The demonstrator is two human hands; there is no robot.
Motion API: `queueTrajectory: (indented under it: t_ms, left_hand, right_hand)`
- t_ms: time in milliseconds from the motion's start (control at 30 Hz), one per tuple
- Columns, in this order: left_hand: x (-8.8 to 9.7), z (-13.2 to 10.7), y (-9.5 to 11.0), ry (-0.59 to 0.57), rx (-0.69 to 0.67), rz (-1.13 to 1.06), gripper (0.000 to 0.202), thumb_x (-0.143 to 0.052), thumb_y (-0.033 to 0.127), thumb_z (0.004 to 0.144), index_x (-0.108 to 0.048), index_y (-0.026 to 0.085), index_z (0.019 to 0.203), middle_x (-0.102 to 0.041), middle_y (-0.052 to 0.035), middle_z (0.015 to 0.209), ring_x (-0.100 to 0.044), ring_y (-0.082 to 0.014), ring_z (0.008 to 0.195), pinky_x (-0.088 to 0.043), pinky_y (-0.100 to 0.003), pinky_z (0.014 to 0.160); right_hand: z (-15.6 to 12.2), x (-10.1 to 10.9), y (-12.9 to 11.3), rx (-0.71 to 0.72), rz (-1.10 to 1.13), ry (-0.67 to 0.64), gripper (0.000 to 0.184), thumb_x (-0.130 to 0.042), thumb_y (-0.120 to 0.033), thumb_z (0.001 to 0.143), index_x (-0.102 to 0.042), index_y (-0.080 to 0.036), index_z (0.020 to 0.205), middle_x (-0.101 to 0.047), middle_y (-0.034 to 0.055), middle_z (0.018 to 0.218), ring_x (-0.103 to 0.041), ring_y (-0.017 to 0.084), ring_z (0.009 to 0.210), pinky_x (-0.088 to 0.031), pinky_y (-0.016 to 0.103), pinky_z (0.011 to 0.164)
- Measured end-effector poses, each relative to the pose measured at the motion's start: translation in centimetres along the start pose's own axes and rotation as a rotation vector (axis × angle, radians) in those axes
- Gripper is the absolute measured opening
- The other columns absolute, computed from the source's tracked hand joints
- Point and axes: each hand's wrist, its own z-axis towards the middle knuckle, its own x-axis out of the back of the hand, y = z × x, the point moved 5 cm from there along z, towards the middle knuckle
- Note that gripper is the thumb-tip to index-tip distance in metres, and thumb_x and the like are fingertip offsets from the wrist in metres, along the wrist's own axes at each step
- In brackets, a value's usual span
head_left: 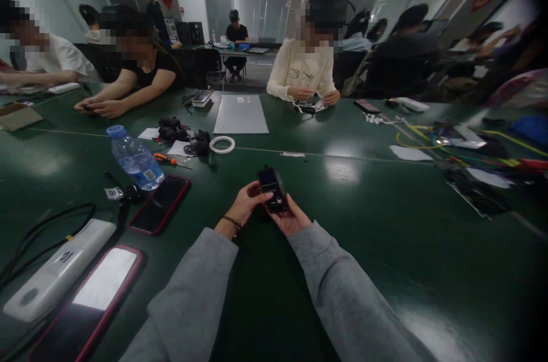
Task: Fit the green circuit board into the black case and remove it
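Observation:
A small black handheld device with a screen (269, 180) is held up between my two hands above the green table (368, 248). My left hand (246, 202) grips its left edge, the thumb lying across the lower front near the screen. Around the lower right side of the device, my right hand (293, 216) is closed, with its fingers partly hidden behind. Small light marks show on the device's face, too blurred to read. A dark bracelet (232, 220) circles my left wrist.
Left of my arms lie a red-edged phone (160, 205), a second phone (92, 305), a white power strip-like bar (60, 270) and a water bottle (136, 159). Beyond are a screwdriver (171, 161), a white ring (222, 145) and a grey laptop-like panel (241, 115). Cables (432, 136) crowd the right. People sit opposite.

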Motion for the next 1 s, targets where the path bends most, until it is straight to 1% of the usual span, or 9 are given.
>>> queueTrajectory:
  t_ms: [67,133,267,367,467,600,733,867,1000]
  left_hand:
    - [0.2,0.1,0.1,0.006,-0.004,0.042,0.044,-0.076,0.016,0.059,-0.061,0.012,0.101,-0.063,-0.0093,0.104,-0.058,-0.0182,0.097,-0.039,-0.038,0.094]
    - [0.4,0.2,0.2,0.014,-0.009,0.095,0.046,-0.076,0.019,0.059,-0.06,0.012,0.102,-0.063,-0.01,0.105,-0.058,-0.0187,0.098,-0.039,-0.038,0.094]
    - [0.5,0.3,0.0,0.02,0.008,0.219,0.054,-0.078,0.024,0.057,-0.058,0.013,0.106,-0.064,-0.01,0.101,-0.06,-0.0184,0.093,-0.042,-0.037,0.091]
    - [0.5,0.3,-0.2,0.028,0.036,0.304,0.062,-0.08,0.024,0.055,-0.054,0.014,0.11,-0.064,-0.0083,0.094,-0.061,-0.0173,0.086,-0.044,-0.037,0.085]
    - [0.5,0.4,-0.2,0.048,0.02,0.354,0.063,-0.08,0.025,0.054,-0.052,0.014,0.11,-0.063,-0.0053,0.086,-0.06,-0.0155,0.082,-0.045,-0.034,0.082]
    - [0.5,0.5,-0.3,0.04,0.021,0.353,0.064,-0.079,0.026,0.055,-0.051,0.014,0.111,-0.061,-0.0025,0.081,-0.059,-0.0141,0.077,-0.046,-0.032,0.078]
    - [0.6,0.6,-0.4,0.029,0.027,0.345,0.064,-0.079,0.026,0.056,-0.051,0.014,0.111,-0.06,-0.0021,0.08,-0.059,-0.0136,0.077,-0.046,-0.031,0.078]
    - [0.7,0.6,-0.5,0.025,0.033,0.332,0.063,-0.079,0.025,0.056,-0.051,0.014,0.111,-0.059,-0.0014,0.081,-0.059,-0.013,0.077,-0.045,-0.031,0.079]
    - [0.7,0.6,-0.4,0.027,0.032,0.337,0.062,-0.079,0.025,0.056,-0.051,0.013,0.11,-0.058,-0.0013,0.081,-0.058,-0.0131,0.078,-0.045,-0.032,0.08]
  right_hand:
    - [0.2,0.0,-0.5,0.074,-0.049,-0.001,0.026,-0.071,-0.036,0.072,-0.06,-0.02,0.09,-0.064,0.0028,0.091,-0.061,0.015,0.083,-0.053,0.025,0.073]
    - [0.3,0.0,-1.1,0.149,-0.091,0.014,0.025,-0.074,-0.034,0.069,-0.06,-0.019,0.084,-0.064,0.0009,0.086,-0.06,0.013,0.078,-0.051,0.024,0.07]
    - [0.2,0.0,-2.3,0.25,-0.224,0.054,0.035,-0.077,-0.036,0.065,-0.061,-0.019,0.091,-0.063,0.0018,0.09,-0.059,0.013,0.078,-0.049,0.025,0.07]
    - [0.0,-0.1,-2.6,0.266,-0.247,0.047,0.042,-0.079,-0.034,0.061,-0.059,-0.019,0.095,-0.063,0.0029,0.092,-0.06,0.015,0.08,-0.049,0.027,0.071]
    - [0.0,0.0,-2.6,0.252,-0.256,0.065,0.046,-0.082,-0.031,0.057,-0.058,-0.019,0.094,-0.062,0.0027,0.089,-0.06,0.016,0.078,-0.05,0.029,0.07]
    - [0.2,0.4,-2.5,0.232,-0.255,0.115,0.049,-0.083,-0.029,0.054,-0.056,-0.019,0.093,-0.063,0.0019,0.085,-0.06,0.015,0.075,-0.049,0.028,0.067]
    - [0.2,0.4,-2.5,0.233,-0.247,0.123,0.049,-0.083,-0.028,0.054,-0.054,-0.019,0.094,-0.063,0.0017,0.085,-0.061,0.014,0.074,-0.049,0.028,0.068]
    - [0.0,0.3,-2.4,0.199,-0.254,0.151,0.051,-0.084,-0.03,0.052,-0.053,-0.019,0.092,-0.064,0.0013,0.081,-0.061,0.015,0.07,-0.05,0.029,0.065]
    - [-0.2,0.1,-2.4,0.228,-0.241,0.178,0.05,-0.084,-0.03,0.052,-0.052,-0.018,0.088,-0.063,0.0004,0.078,-0.06,0.013,0.066,-0.049,0.026,0.062]
